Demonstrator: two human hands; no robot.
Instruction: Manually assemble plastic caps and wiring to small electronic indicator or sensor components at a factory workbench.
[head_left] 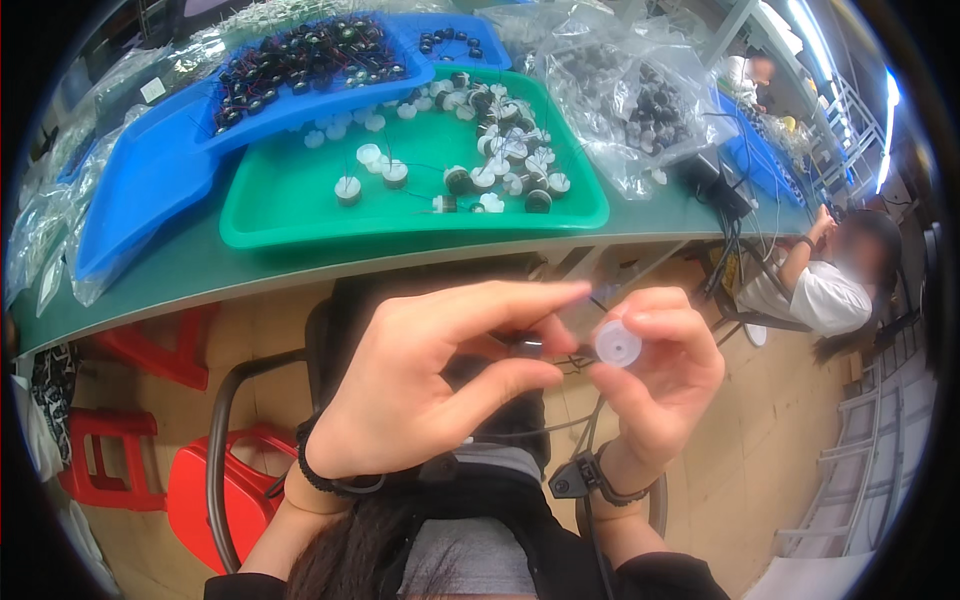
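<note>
In front of my chest, above my lap, both hands are raised close together. My left hand (410,370) curls around a small dark cylindrical part (526,346) with a shiny side, partly hidden by the fingers. A white round plastic cap (618,344) is pinched between thumb and fingers of my right hand (668,375), its round face turned toward me. Thin dark wires run between the two hands. Beyond them, a green tray (300,215) on the table carries several white caps and dark round parts with wires.
Blue trays (150,200) with dark wired parts overlap the green tray's far left. A clear plastic bag (640,100) of parts lies at its right, near a black box with cables (715,185). Red stools (110,455) stand left; another person (830,290) sits right.
</note>
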